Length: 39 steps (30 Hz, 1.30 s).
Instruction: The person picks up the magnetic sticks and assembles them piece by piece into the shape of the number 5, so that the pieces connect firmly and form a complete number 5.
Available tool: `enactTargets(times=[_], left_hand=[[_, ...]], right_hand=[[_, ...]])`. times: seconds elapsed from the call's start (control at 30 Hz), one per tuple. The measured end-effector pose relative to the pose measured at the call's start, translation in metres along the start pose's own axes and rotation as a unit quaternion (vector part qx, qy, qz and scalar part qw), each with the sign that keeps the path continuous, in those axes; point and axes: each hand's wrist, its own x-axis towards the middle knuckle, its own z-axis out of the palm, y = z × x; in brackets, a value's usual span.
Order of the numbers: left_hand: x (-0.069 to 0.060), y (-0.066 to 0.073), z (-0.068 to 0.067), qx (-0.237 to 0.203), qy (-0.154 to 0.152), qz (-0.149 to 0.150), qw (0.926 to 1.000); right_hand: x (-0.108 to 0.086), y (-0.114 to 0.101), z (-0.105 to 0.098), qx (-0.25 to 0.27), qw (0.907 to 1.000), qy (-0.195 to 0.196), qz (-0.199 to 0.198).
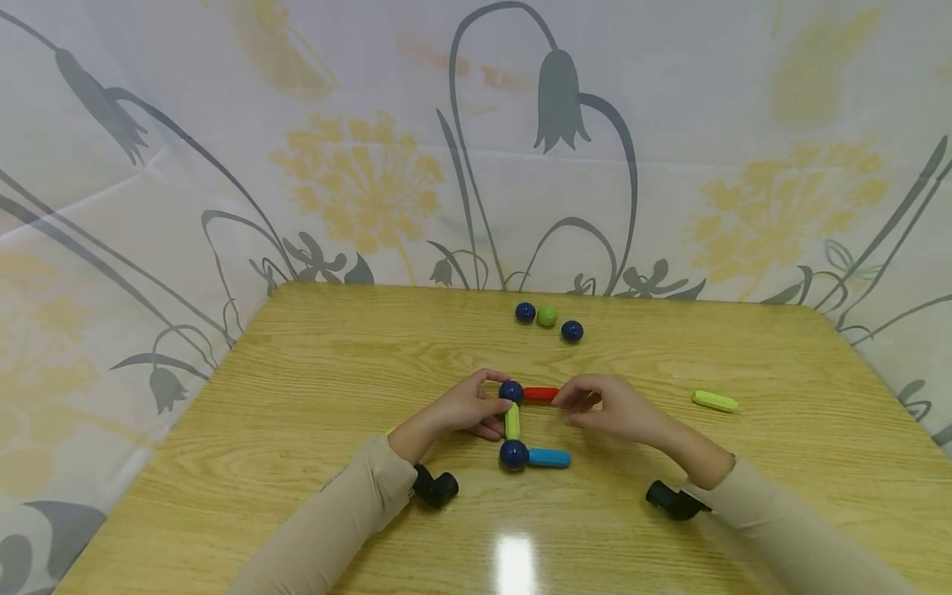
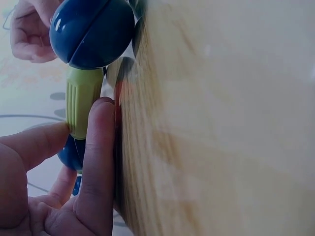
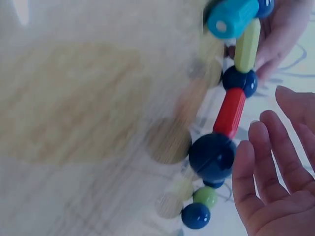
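A chain of building sticks and balls lies on the table. My left hand (image 1: 476,406) pinches its yellow-green stick (image 2: 81,101) between thumb and fingers, beside a far dark blue ball (image 1: 511,392). At the near end of that stick, another dark blue ball (image 1: 514,454) joins a light blue stick (image 1: 549,458). A red stick (image 1: 540,394) runs right from the far ball. At its other end is a dark blue ball (image 3: 212,156), hidden in the head view. Close beside that ball are the loosely extended fingers of my right hand (image 1: 606,405); whether they touch it I cannot tell.
Two loose dark blue balls (image 1: 572,331) and a green ball (image 1: 547,316) lie at the back of the table (image 1: 357,347). A loose yellow-green stick (image 1: 716,402) is at the right. Something yellow shows barely beside the left sleeve (image 1: 357,487).
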Motion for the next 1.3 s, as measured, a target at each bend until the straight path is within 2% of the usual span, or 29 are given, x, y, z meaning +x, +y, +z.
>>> enactTargets(times=[0.33,0.7,0.87,1.3], left_hand=[[-0.002,0.001,-0.001,0.002,-0.002,0.003,1.0],[-0.002,-0.001,0.0,0.002,-0.001,0.004,1.0],[-0.001,-0.002,-0.001,0.004,-0.004,0.009,0.9999],[0.001,-0.003,-0.001,-0.003,-0.003,0.009,1.0]], right_hand=[[0.01,0.013,-0.009,-0.024,0.9985,0.025,0.044],[0.022,0.03,-0.017,-0.04,0.9953,0.056,0.068],[0.027,0.036,-0.022,-0.031,0.9938,0.063,0.086],[0.04,0.055,-0.036,-0.04,0.991,0.08,0.099]])
